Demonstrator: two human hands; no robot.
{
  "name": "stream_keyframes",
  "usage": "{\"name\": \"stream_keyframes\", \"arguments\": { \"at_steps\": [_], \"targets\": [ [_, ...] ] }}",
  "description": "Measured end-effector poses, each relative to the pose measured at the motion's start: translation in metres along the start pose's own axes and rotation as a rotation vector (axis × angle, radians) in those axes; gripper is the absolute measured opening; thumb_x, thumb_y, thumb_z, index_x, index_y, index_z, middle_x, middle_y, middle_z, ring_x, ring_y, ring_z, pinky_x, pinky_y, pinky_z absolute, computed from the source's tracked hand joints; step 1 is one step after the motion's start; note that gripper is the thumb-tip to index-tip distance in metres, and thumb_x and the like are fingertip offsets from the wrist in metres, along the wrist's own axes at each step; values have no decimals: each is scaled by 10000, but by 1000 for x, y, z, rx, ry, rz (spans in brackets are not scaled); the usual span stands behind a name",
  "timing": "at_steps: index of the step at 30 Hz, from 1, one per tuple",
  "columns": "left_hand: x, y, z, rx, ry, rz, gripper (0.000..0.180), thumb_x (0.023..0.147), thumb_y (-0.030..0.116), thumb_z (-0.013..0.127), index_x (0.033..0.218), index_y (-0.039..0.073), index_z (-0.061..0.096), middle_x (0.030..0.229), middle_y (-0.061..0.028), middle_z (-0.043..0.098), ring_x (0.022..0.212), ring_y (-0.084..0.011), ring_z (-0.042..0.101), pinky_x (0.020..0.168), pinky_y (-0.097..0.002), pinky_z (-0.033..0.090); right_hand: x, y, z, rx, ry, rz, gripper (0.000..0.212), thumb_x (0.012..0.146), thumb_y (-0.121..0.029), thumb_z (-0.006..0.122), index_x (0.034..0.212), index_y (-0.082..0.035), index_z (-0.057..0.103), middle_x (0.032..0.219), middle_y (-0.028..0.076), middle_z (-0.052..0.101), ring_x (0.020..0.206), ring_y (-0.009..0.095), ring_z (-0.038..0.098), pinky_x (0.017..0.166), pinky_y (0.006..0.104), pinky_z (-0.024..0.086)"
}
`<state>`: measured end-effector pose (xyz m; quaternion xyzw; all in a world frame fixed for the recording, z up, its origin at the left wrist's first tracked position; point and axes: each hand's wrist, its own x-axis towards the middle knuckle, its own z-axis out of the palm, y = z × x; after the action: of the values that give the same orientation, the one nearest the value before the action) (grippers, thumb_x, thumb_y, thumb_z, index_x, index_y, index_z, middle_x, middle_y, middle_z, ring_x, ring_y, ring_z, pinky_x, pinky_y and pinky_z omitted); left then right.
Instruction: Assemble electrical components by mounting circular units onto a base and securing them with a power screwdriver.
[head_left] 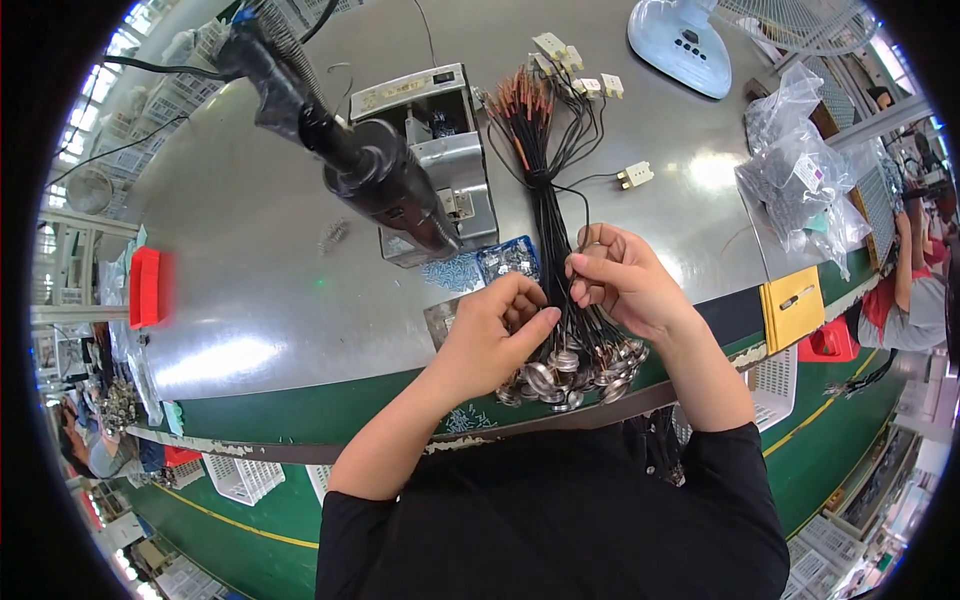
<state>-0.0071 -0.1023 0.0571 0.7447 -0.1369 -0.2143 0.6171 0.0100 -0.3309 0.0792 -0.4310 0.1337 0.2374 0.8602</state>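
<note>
A bundle of black wires [553,230] lies on the metal table in front of me, gathered by a tie near its upper part. Its far ends are copper-coloured tips [520,105]; round silver metal parts [567,361] cluster at its near end. My right hand [630,285] is at the bundle's right side, thumb and forefinger pinched on one black wire. My left hand [500,325] rests at the bundle's left side with curled fingers and the thumb close to the wires; what it grips is hidden. White plug-like connectors [635,175] end several wires.
A grey bench machine [445,170] stands left of the bundle, with a black jointed nozzle [390,190] over it. Beside it lie a blue tray [508,260] of small metal parts and loose pale-blue pieces [452,271]. A fan base [680,45], plastic bags [805,180] and a yellow pad [793,308] are rightward.
</note>
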Motion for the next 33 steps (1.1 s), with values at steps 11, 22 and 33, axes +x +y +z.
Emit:
{"name": "stream_keyframes", "arguments": {
  "at_steps": [11,22,33],
  "targets": [
    [4,7,-7,102,-198,-54,209,931,70,751,1120,-18,753,862,-42,700,672,-52,568,620,-228,453,-2,-11,3,-215,39,-158,295,1049,-82,646,1314,25,574,880,8,631,616,41,573,526,203,438],
    [-9,-13,-10,-330,-129,152,339,1045,144,613,1353,2,613,1037,-118,706,871,-182,675,792,-321,535,-1,-7,31,93,97,-58,218,1043,-46,657,1236,-8,562,950,89,718,734,133,710,665,208,593],
    [-60,28,-36,-744,-153,272,498,1048,279,691,1361,-80,546,1337,-218,647,1082,-240,688,899,-361,555,16,-9,58,-1402,-238,-877,157,896,-135,786,1030,-58,755,947,67,662,721,264,635,678,382,531]
  ]
}}
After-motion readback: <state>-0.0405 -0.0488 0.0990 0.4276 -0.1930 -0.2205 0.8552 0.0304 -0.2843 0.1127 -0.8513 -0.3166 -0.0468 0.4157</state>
